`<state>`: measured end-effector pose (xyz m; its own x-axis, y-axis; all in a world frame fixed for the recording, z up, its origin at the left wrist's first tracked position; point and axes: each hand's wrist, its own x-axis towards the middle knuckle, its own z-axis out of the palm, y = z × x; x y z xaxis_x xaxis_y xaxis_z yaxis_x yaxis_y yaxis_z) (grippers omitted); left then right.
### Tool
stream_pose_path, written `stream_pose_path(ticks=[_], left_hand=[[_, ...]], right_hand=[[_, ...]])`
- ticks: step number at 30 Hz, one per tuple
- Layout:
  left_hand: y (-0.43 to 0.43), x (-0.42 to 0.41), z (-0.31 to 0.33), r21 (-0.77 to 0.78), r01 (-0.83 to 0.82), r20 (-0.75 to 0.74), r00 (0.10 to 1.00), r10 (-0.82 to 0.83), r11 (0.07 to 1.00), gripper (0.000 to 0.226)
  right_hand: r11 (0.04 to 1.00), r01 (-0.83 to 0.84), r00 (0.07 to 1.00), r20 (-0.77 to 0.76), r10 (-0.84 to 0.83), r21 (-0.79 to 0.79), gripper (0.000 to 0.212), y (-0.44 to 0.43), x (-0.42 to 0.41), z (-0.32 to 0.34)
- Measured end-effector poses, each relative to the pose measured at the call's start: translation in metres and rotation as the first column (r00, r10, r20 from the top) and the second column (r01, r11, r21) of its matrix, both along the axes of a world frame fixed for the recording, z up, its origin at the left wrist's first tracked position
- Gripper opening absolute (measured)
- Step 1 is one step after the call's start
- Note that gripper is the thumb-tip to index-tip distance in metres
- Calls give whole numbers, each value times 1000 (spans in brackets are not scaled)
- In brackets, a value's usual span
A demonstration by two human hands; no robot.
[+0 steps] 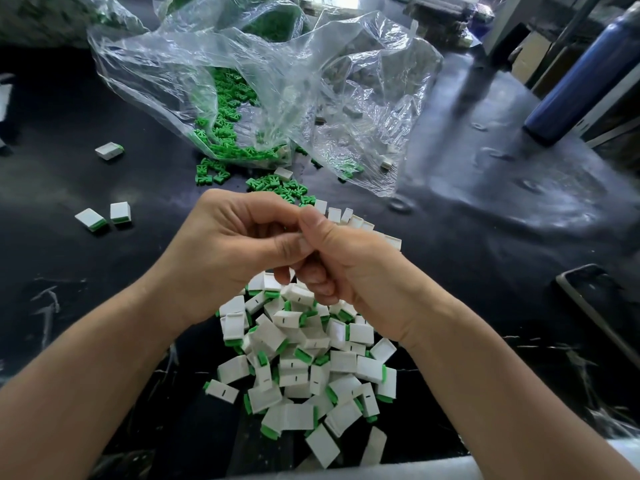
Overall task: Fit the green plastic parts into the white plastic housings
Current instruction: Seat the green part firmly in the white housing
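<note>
Both hands meet above the black counter (485,278), knuckles toward the camera. The left hand (235,244) has its fingers curled inward, thumb tip pressed against the right hand (353,268), whose fingers are also curled tight. Whatever lies between the fingertips is hidden by the hands themselves, so I cannot tell whether either one holds a piece.

Just beyond the right hand, a curved row of white housings (349,220) shows, partly covered by the knuckles. It is unclear whether the row rests on the counter or in the hand.

Under the wrists lies a heap of white housings with green parts fitted (304,358), its near edge cut off by the frame. Loose green parts (277,187) spill from a crumpled clear plastic bag (277,74), with more blurred behind the film. Three fitted pieces (109,150) lie apart at the left. A blue bottle (581,74) and a phone (599,306) sit at the right, the phone partly cropped.
</note>
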<state>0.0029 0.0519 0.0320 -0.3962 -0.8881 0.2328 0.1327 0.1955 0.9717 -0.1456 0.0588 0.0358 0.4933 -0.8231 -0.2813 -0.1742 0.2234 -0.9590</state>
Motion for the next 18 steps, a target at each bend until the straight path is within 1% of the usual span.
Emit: stream_pose_path(ticks=[4,9,11,14,16,18], left_hand=[[0,0,0,7,8,-2,1000,-8,1000,15],[0,2,2,18,14,3,1000,-14,1000,19],[-1,4,4,26,42,11,999,-42,999,19],[-1,5,6,74,68,-29,997,-66,995,21],[0,4,5,74,31,-4,1000,-31,997,20],[0,3,5,58,10,25,1000,-12,998,17]], right_hand=[[1000,-4,1000,12,3,4,52,0,0,-1],[1000,-25,999,34,25,-2,56,1,0,-1],[997,-63,995,80,59,40,60,0,0,-2],[987,-122,983,147,106,101,64,-1,0,-1],[983,-135,981,155,115,124,75,-3,-2,-1],[981,-144,980,154,123,132,75,-3,-4,0]])
